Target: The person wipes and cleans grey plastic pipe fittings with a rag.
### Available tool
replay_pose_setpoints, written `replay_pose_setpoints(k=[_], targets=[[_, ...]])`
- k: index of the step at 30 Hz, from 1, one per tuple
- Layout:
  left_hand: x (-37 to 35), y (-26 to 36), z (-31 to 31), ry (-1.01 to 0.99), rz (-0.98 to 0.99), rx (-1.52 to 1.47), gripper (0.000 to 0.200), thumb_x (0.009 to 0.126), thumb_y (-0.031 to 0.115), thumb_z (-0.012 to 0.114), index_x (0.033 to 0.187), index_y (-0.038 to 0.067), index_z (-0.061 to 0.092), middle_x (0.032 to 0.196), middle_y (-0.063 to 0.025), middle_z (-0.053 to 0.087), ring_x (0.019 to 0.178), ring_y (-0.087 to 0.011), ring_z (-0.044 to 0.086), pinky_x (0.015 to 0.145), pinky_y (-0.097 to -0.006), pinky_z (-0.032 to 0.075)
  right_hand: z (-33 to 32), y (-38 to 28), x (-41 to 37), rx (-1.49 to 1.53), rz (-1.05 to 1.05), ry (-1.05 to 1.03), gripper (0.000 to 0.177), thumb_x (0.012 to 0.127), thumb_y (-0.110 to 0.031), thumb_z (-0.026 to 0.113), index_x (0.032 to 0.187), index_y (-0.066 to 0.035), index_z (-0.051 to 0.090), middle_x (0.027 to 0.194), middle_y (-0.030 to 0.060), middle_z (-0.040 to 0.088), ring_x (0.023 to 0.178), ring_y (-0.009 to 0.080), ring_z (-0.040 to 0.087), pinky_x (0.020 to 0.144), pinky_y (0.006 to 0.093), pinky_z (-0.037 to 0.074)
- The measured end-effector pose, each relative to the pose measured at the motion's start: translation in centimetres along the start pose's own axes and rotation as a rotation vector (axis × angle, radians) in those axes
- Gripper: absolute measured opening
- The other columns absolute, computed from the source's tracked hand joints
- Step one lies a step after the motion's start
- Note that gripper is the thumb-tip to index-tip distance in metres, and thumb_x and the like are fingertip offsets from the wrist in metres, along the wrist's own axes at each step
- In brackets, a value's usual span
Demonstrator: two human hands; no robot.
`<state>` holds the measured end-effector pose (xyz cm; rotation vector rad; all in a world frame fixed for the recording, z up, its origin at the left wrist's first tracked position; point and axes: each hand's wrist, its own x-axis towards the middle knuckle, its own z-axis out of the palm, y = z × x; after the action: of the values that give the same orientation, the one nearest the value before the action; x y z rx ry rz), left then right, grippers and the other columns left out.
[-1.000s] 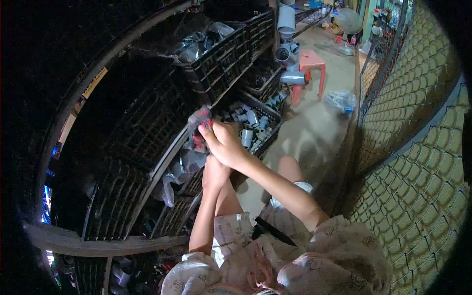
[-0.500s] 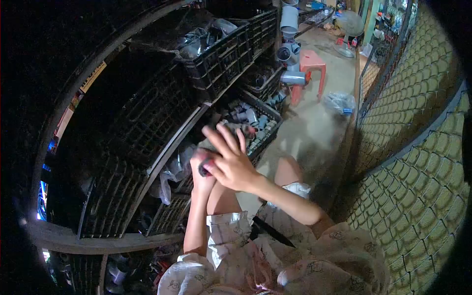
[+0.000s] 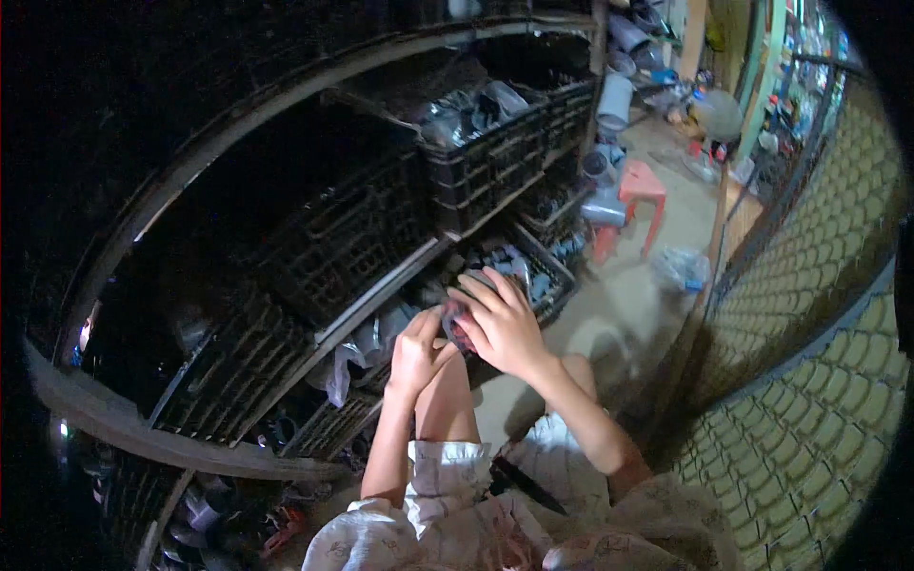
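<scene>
Both hands meet in front of the lower shelf. The right hand [image 3: 506,325] curls its fingers over a small dark piece [image 3: 458,330], and the left hand [image 3: 416,348] pinches its near edge. Judged step: working the piece between the hands. Next calls for a steady counter-grip; the crate of fittings [image 3: 552,285] sits just behind

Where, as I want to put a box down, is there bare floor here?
Bare concrete floor runs between the low crate of pipe fittings and the mesh fence, short of the red stool and plastic bag. The shelves are crowded with black crates.
</scene>
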<state>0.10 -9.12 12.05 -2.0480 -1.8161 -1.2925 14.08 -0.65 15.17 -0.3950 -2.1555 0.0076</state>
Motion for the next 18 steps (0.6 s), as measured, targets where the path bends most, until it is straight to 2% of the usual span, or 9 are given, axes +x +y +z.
replay_pose_setpoints(k=[1,2,5,6,8,10,14,16,18], targets=[[0.0,0.4,-0.2,-0.023,0.014,0.041,0.051,0.059,0.015,0.068,0.102,-0.003,0.049,0.095,-0.0203,0.053,0.088,-0.0349,0.052,0.073,-0.0382,0.045,0.0,-0.1,-0.4,0.015,0.033,-0.093,0.033,0.082,-0.027,0.047,0.106,-0.005,0.054,0.110,0.0135,0.050,0.109,0.0355,0.037,0.091,0.0423,0.032],[-0.3,0.2,0.3,-0.010,0.062,0.093,0.049,0.060,0.014,0.068,0.102,-0.003,0.049,0.094,-0.0199,0.053,0.087,-0.0345,0.052,0.073,-0.0377,0.045,1.0,0.9,-0.6,0.024,0.035,-0.024,0.030,0.083,-0.028,0.045,0.099,-0.006,0.057,0.101,0.0149,0.055,0.097,0.0341,0.048,0.084,0.0417,0.039],[-0.3,0.7,0.7,-0.154,0.154,0.123,0.047,0.062,0.012,0.067,0.102,-0.002,0.049,0.098,-0.0199,0.053,0.089,-0.0336,0.052,0.075,-0.0364,0.045,2.2,4.1,0.9,0.338,0.554,-0.550,0.035,0.084,-0.032,0.042,0.073,-0.001,0.057,0.067,0.0161,0.059,0.061,0.0306,0.058,0.064,0.0391,0.045],[-0.1,0.6,0.6,-0.114,0.154,0.112,0.046,0.062,0.012,0.067,0.102,-0.002,0.049,0.099,-0.0195,0.053,0.089,-0.0335,0.052,0.076,-0.0363,0.045,1.7,4.8,2.1,0.544,0.731,-0.756,0.036,0.083,-0.035,0.046,0.075,-0.002,0.057,0.063,0.0111,0.057,0.056,0.0182,0.055,0.056,0.0333,0.043],[0.3,0.1,0.1,-0.034,0.155,0.092,0.046,0.062,0.012,0.067,0.102,-0.002,0.049,0.100,-0.0188,0.052,0.090,-0.0334,0.052,0.076,-0.0362,0.045,4.2,6.5,1.6,0.709,0.624,-0.636,0.036,0.083,-0.034,0.047,0.075,-0.001,0.056,0.062,0.0112,0.057,0.056,0.0135,0.053,0.056,0.0336,0.042],[0.6,-0.2,-0.3,0.078,0.084,0.079,0.045,0.061,0.009,0.066,0.102,-0.002,0.050,0.101,-0.0173,0.052,0.092,-0.0329,0.051,0.078,-0.0368,0.044,1.8,2.6,2.4,0.513,0.438,-0.286,0.026,0.083,-0.023,0.046,0.079,0.001,0.055,0.070,0.0158,0.057,0.065,0.0311,0.055,0.061,0.0374,0.042],[0.2,0.3,-0.4,0.053,0.099,0.049,0.047,0.060,0.008,0.066,0.103,-0.002,0.049,0.100,-0.0176,0.052,0.093,-0.0332,0.050,0.079,-0.0373,0.043,1.8,0.5,0.5,0.285,0.094,0.253,0.020,0.076,-0.014,0.053,0.087,0.002,0.055,0.084,0.0164,0.055,0.081,0.0332,0.052,0.072,0.0394,0.042],[0.1,0.7,-0.5,0.049,0.074,0.029,0.046,0.062,0.010,0.066,0.102,-0.002,0.049,0.100,-0.0181,0.051,0.092,-0.0333,0.050,0.079,-0.0377,0.043,1.9,1.1,0.6,0.233,0.053,0.245,0.019,0.076,-0.013,0.053,0.087,0.002,0.056,0.083,0.0165,0.055,0.078,0.0331,0.052,0.069,0.0389,0.043],[0.3,0.7,-0.6,0.052,0.071,0.016,0.046,0.063,0.011,0.067,0.103,-0.003,0.049,0.100,-0.0183,0.052,0.092,-0.0332,0.050,0.078,-0.0377,0.043,1.8,1.0,0.9,0.437,0.303,0.088,0.018,0.080,-0.016,0.051,0.083,0.000,0.056,0.075,0.0169,0.057,0.065,0.0279,0.056,0.056,0.0336,0.044]])
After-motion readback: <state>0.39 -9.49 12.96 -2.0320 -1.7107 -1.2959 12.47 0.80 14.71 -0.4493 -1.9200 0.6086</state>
